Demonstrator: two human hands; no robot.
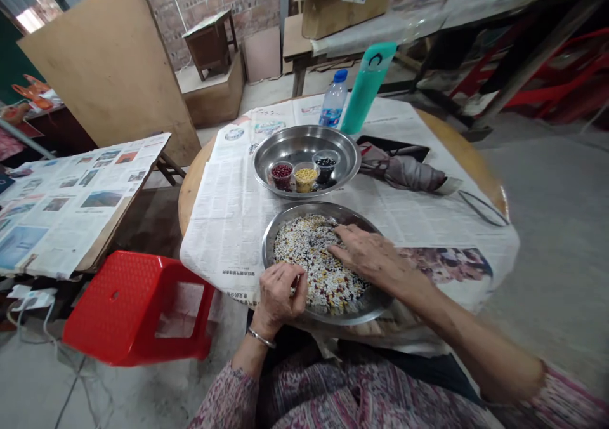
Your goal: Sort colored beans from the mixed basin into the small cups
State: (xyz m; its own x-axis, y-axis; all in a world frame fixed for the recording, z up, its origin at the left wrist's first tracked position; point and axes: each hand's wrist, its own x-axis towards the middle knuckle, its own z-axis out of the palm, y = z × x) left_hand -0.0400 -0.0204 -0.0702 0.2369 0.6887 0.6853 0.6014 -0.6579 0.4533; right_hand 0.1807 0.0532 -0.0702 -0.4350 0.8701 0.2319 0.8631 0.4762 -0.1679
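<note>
A round steel tray [373, 305] holds a mix of white grains and red, yellow and black beans [328, 280]. At its near left edge my left hand [281, 294] is closed, thumb and fingers pinched together; whatever is in them is hidden. My right hand [366, 254] reaches in from the right, fingers stretched out and thumb apart, its tips touching the mix. Just beyond stands a second steel basin [304, 142] with three clear cups inside: one of dark red beans [281, 171], one of yellow beans [305, 176], one of black beans [325, 164].
Newspaper [223, 200] covers the round table. Behind the basin stand a water bottle [333, 99] and a teal flask [368, 89]. A folded grey umbrella [409, 172] lies at right. A red stool [128, 302] and another newspaper-covered table [71, 194] are at left.
</note>
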